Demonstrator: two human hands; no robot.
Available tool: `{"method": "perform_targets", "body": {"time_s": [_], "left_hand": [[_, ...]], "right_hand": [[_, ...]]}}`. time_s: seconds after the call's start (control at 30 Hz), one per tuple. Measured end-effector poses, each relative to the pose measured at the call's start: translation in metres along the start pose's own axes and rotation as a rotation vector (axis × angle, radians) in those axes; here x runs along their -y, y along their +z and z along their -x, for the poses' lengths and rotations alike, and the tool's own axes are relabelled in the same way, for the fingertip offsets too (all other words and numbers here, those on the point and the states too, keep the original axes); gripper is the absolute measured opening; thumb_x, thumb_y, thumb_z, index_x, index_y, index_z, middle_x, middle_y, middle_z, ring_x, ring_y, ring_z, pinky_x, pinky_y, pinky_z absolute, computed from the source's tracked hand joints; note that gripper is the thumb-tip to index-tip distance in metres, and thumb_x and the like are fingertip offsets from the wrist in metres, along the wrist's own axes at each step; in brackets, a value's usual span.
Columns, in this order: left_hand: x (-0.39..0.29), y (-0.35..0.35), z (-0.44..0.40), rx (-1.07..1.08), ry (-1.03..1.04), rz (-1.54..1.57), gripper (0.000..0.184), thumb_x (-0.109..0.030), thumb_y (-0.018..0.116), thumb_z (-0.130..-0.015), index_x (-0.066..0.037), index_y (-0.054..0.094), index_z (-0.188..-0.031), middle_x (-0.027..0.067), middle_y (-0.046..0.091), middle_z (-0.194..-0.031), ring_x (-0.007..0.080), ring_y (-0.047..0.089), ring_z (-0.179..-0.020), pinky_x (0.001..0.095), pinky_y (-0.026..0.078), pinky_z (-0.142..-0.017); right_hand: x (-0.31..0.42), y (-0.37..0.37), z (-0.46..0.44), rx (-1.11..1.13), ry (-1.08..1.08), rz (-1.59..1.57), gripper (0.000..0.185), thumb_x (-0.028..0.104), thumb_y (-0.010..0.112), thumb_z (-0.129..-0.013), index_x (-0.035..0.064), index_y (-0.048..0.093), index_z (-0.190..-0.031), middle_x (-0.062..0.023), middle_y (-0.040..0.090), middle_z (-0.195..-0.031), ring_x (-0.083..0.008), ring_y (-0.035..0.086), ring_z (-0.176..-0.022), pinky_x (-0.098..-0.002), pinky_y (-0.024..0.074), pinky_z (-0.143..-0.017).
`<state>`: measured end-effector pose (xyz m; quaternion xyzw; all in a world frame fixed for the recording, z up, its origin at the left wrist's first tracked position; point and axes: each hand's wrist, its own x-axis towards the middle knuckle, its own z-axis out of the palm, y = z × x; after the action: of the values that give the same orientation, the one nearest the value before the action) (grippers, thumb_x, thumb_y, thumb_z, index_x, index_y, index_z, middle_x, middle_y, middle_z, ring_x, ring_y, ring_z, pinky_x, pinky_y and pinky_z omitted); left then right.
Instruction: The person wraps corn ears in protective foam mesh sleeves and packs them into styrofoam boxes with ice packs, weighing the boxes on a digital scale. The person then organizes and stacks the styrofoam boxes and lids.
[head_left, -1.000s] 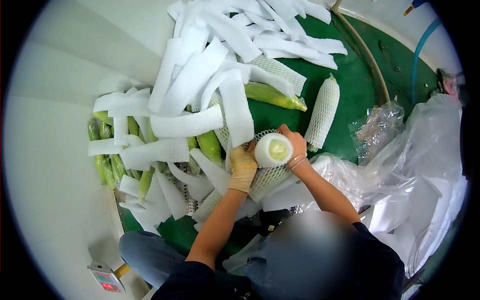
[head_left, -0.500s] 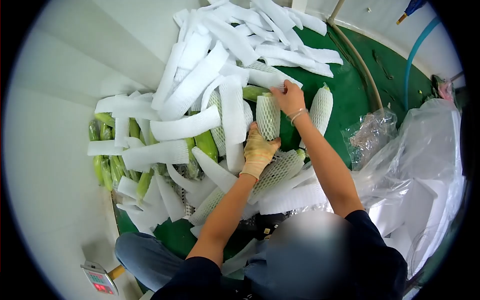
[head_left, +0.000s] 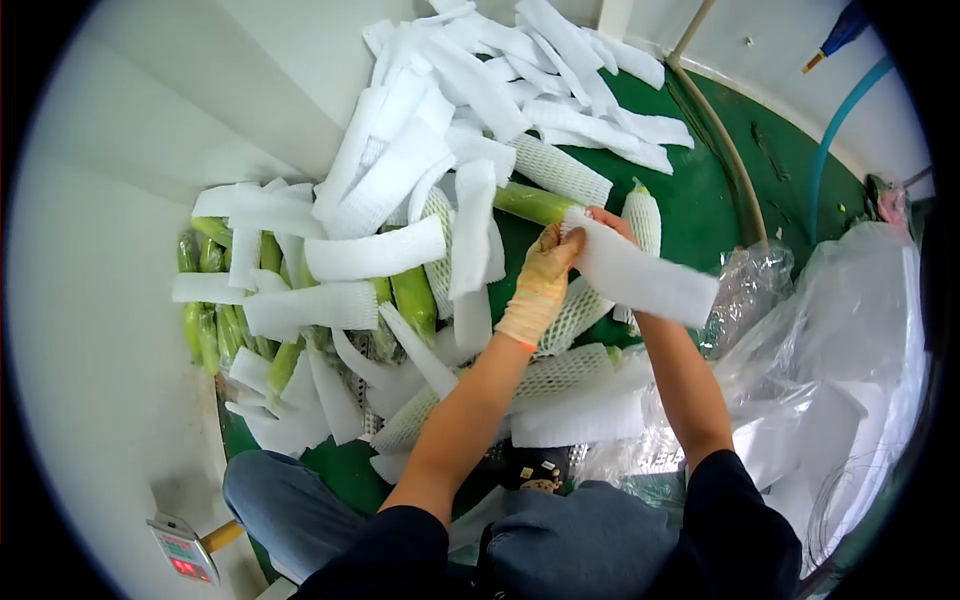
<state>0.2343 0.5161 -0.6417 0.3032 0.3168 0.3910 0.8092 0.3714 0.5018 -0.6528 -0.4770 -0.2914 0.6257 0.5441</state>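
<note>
A flat white foam sleeve (head_left: 650, 273) is held at its left end between my two hands and stretches out to the right. My left hand (head_left: 545, 275), in a pale glove, pinches the sleeve's edge. Behind the foam, my right hand (head_left: 612, 224) grips the same end, its fingers partly hidden. Below the sleeve lies a vegetable in white netting (head_left: 575, 312), partly covered by my hands and the foam. A green wrapped vegetable (head_left: 532, 203) is just above my hands, and another netted one (head_left: 641, 222) stands out at the right.
Loose foam sleeves (head_left: 480, 80) are heaped at the top. More green vegetables (head_left: 208, 335) lie at the left under foam strips. Clear plastic sheeting (head_left: 850, 310) is at the right, a digital scale display (head_left: 184, 550) at the lower left, and a blue hose (head_left: 830, 140) at the upper right.
The netted vegetable that was upright between my hands now lies lower, under them. A foam sleeve has been taken hold of by both hands. My left hand has moved up and right.
</note>
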Motion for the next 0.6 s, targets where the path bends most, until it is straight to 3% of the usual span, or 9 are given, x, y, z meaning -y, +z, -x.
{"method": "perform_targets", "body": {"time_s": [0.07, 0.17, 0.2, 0.27, 0.3, 0.43, 0.47, 0.5, 0.6], "left_hand": [[0.021, -0.008, -0.026, -0.088, -0.048, 0.114, 0.02, -0.014, 0.057, -0.087, -0.001, 0.055, -0.102, 0.0044, 0.056, -0.094, 0.0145, 0.053, -0.088, 0.0255, 0.041, -0.079], [0.018, 0.003, -0.044, -0.208, 0.081, 0.572, 0.015, -0.014, 0.06, -0.085, -0.001, 0.052, -0.088, 0.0063, 0.057, -0.09, 0.0179, 0.055, -0.086, 0.0301, 0.044, -0.076], [0.004, 0.01, -0.048, -0.51, -0.013, 0.35, 0.021, -0.016, 0.062, -0.084, -0.001, 0.047, -0.082, 0.0095, 0.057, -0.088, 0.0205, 0.056, -0.081, 0.0342, 0.047, -0.072], [0.019, -0.007, -0.055, -0.672, -0.009, -0.076, 0.021, -0.017, 0.063, -0.084, -0.003, 0.047, -0.086, 0.0078, 0.056, -0.087, 0.021, 0.055, -0.079, 0.0336, 0.048, -0.072], [0.03, -0.02, -0.061, -0.814, -0.001, -0.509, 0.023, -0.018, 0.064, -0.084, -0.004, 0.048, -0.091, 0.0062, 0.054, -0.086, 0.0216, 0.054, -0.077, 0.033, 0.049, -0.073], [0.067, -0.046, -0.067, -0.614, 0.043, -0.246, 0.053, -0.051, 0.061, -0.082, -0.002, 0.052, -0.102, 0.0142, 0.052, -0.115, 0.0236, 0.054, -0.087, 0.0296, 0.047, -0.073], [0.055, -0.044, -0.062, -0.507, 0.007, -0.296, 0.062, -0.058, 0.054, -0.083, -0.004, 0.053, -0.113, 0.0106, 0.053, -0.113, 0.0207, 0.053, -0.09, 0.0273, 0.046, -0.075], [0.04, -0.05, -0.049, -0.2, -0.364, 0.137, 0.066, -0.05, 0.051, -0.087, -0.002, 0.039, -0.132, 0.0042, 0.056, -0.113, 0.0177, 0.052, -0.1, 0.0299, 0.041, -0.087], [0.021, -0.043, 0.011, 0.048, -0.074, -0.323, 0.052, -0.032, 0.05, -0.091, -0.005, 0.037, -0.133, 0.0057, 0.058, -0.11, 0.0174, 0.056, -0.098, 0.0297, 0.044, -0.088]], "right_hand": [[-0.023, -0.031, -0.021, 0.096, -0.053, -0.223, 0.018, 0.022, 0.055, -0.089, 0.0052, 0.06, -0.095, -0.0011, 0.061, -0.078, -0.0129, 0.059, -0.065, -0.0305, 0.049, -0.06], [-0.001, -0.035, -0.027, -0.349, -0.223, -0.011, 0.018, 0.01, 0.049, -0.087, -0.001, 0.06, -0.096, -0.0078, 0.065, -0.086, -0.0187, 0.063, -0.073, -0.0334, 0.051, -0.063], [-0.011, -0.06, -0.036, -0.261, -0.172, 0.175, 0.017, 0.014, 0.06, -0.08, 0.0005, 0.062, -0.09, -0.0089, 0.065, -0.083, -0.0188, 0.063, -0.073, -0.0318, 0.0501, -0.063], [-0.023, -0.069, -0.048, -0.264, -0.29, 0.664, 0.025, 0.02, 0.07, -0.074, -0.0007, 0.064, -0.085, -0.0117, 0.066, -0.076, -0.0195, 0.064, -0.07, -0.0307, 0.05, -0.063], [-0.026, -0.049, -0.036, -0.429, -0.243, 1.107, 0.025, 0.017, 0.05, -0.085, -0.0014, 0.063, -0.097, -0.0185, 0.065, -0.084, -0.0243, 0.064, -0.071, -0.0318, 0.0508, -0.065], [0.007, 0.017, -0.016, 0.041, -0.353, 1.96, 0.028, 0.031, 0.056, -0.085, 0.0046, 0.063, -0.077, -0.0164, 0.063, -0.064, -0.0306, 0.06, -0.054, -0.0372, 0.0505, -0.055], [-0.001, 0.017, -0.015, -0.096, -0.334, 1.409, 0.041, 0.04, 0.055, -0.085, 0.0045, 0.059, -0.066, -0.0148, 0.06, -0.056, -0.0304, 0.059, -0.049, -0.0364, 0.0507, -0.052], [-0.009, 0.015, 0.006, -0.213, -0.221, 0.892, 0.05, 0.046, 0.054, -0.084, 0.0014, 0.058, -0.062, -0.0174, 0.058, -0.056, -0.0323, 0.06, -0.052, -0.0393, 0.0497, -0.053], [0.013, 0.044, 0.036, -0.257, -0.122, 1.278, 0.052, 0.047, 0.059, -0.081, -0.0014, 0.057, -0.063, -0.021, 0.057, -0.056, -0.0356, 0.059, -0.055, -0.0428, 0.0479, -0.054]]}}
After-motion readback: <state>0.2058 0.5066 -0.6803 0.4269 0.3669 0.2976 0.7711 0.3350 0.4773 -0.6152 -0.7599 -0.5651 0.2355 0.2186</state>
